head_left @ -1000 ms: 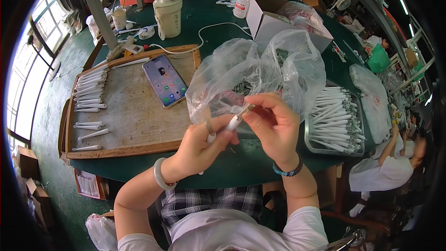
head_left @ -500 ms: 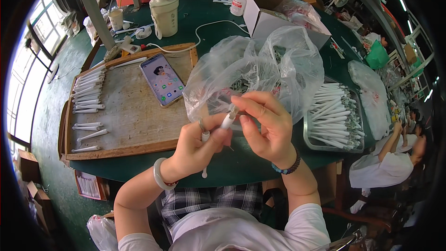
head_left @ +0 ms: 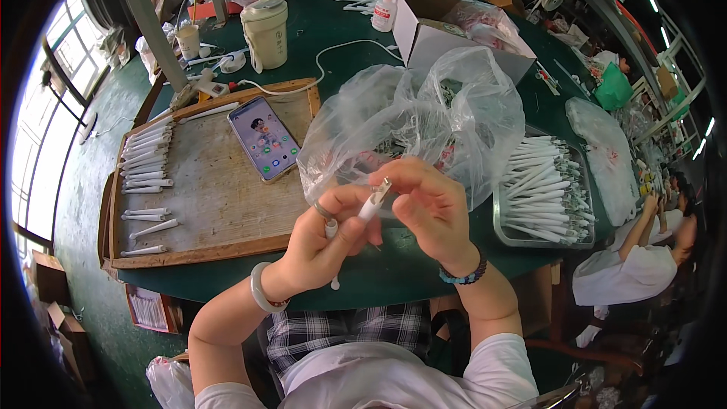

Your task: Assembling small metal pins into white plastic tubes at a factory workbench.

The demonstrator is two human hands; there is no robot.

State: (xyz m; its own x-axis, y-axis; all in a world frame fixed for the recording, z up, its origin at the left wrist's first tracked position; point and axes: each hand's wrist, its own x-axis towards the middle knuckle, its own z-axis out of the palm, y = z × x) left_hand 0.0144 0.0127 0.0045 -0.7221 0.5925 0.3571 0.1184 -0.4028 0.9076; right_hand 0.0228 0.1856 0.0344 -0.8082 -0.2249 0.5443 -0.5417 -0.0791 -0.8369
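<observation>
My left hand [head_left: 329, 238] is closed round a slim white stick [head_left: 369, 210] with a shiny metal piece at its upper end, tilted up to the right. More white shows between its fingers and below the palm; I cannot tell whether that is a second stick. Beside the metal end is my right hand [head_left: 432, 216], its thumb apart from the fingers and its index fingertip close to the metal; whether they touch I cannot tell. Just beyond both hands lies a clear plastic bag [head_left: 477, 98] with small metal pieces in it.
Left, a wooden tray [head_left: 212, 254] bears a row of white sticks and a phone [head_left: 263, 136]. Right, a metal tray [head_left: 545, 238] is heaped with similar sticks. Farther back stand a cream cup [head_left: 265, 34], a red-capped bottle [head_left: 385, 11] and a white box [head_left: 435, 42]. Other people sit nearby.
My right thumb has moved away from the stick's metal end, leaving that end more exposed. My left hand keeps its hold. The view has shifted slightly.
</observation>
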